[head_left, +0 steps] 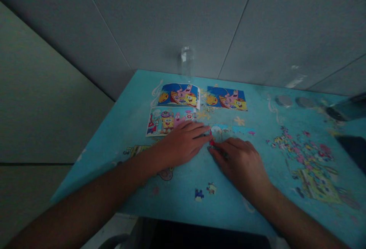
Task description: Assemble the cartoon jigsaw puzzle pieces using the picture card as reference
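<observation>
My left hand (187, 142) lies over the lower right part of a cartoon picture card (157, 121), its fingers stretched toward a small red puzzle section (212, 139). From the right, my right hand (238, 155) pinches at the lower edge of that red section with thumb and forefinger. A joined strip of light blue pieces (238, 128) runs rightward from the red part. Two loose pieces, one blue (199, 194) and one pale (211, 188), lie nearer to me. Behind are a second card (180, 95) and a finished-looking blue picture (227, 98).
Several loose puzzle pieces (305, 148) are heaped on the right of the printed blue table (171, 213). A clear container (187, 61) stands by the wall. Two round lids (284, 101) and a dark transparent object (349, 108) lie at the back right.
</observation>
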Motion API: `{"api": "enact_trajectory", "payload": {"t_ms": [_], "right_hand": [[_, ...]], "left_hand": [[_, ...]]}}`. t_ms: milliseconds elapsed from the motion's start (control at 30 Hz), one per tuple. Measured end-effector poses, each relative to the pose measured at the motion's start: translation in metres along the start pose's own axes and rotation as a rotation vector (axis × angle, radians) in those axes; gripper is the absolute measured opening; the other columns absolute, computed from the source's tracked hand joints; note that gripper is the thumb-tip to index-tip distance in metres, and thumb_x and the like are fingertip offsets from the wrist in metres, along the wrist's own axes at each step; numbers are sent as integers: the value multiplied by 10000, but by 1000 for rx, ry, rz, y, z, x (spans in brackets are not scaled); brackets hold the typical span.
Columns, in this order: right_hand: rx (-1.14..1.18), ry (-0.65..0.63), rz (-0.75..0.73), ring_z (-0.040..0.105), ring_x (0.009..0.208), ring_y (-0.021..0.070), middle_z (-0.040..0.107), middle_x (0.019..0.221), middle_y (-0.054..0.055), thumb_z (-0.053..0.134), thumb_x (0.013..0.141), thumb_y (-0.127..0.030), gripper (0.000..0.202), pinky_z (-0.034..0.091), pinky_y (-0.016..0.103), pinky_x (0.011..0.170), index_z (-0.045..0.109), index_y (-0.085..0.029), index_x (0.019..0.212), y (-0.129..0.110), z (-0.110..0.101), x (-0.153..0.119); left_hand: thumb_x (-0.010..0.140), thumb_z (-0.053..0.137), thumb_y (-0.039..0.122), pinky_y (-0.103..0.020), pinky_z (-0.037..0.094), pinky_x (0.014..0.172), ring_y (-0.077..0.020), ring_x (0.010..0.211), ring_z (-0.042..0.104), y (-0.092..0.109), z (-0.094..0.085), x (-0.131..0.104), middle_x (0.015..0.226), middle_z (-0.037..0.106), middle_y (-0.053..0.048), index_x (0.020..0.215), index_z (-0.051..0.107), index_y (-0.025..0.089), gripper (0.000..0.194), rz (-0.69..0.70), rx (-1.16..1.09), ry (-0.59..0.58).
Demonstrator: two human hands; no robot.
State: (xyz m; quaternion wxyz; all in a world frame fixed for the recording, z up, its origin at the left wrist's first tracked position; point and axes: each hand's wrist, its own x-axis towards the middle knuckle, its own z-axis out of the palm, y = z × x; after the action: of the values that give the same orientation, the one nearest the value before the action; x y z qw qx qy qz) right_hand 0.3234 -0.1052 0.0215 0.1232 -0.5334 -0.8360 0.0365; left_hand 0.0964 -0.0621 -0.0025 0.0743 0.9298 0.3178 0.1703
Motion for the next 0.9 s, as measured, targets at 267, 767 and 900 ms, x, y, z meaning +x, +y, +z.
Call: {"api": "enact_trajectory", "payload": {"t_ms": [267,767,900], "right_hand": [[-152,95,-234,593,782,210,673,829,38,544,1034,-256,215,347,396,760,709,-194,910,1,-2,3],[-96,258,-198,653,751,203,714,885,54,750,865,-125,221,495,376,718,704,-205,1066,80,-53,-120],[-99,124,-254,658,796,223,718,921,82,694,888,-63,337,488,407,745,664,-157,1210,70,-50,-139]], "left_hand": [[1042,475,262,-502,358,1168,-257,1406,455,1,-1,1,1509,538,-53,1360,607,230,346,-7,20,-10],[1024,461,230,-530,350,1176,-258,1405,462,-5,4,-2,1518,529,-51,1447,540,274,432,17,-7,12],[1019,449,231,-537,352,1176,-263,1399,474,-6,5,-1,1514,533,-48,1441,547,272,435,10,-11,-8]]}}
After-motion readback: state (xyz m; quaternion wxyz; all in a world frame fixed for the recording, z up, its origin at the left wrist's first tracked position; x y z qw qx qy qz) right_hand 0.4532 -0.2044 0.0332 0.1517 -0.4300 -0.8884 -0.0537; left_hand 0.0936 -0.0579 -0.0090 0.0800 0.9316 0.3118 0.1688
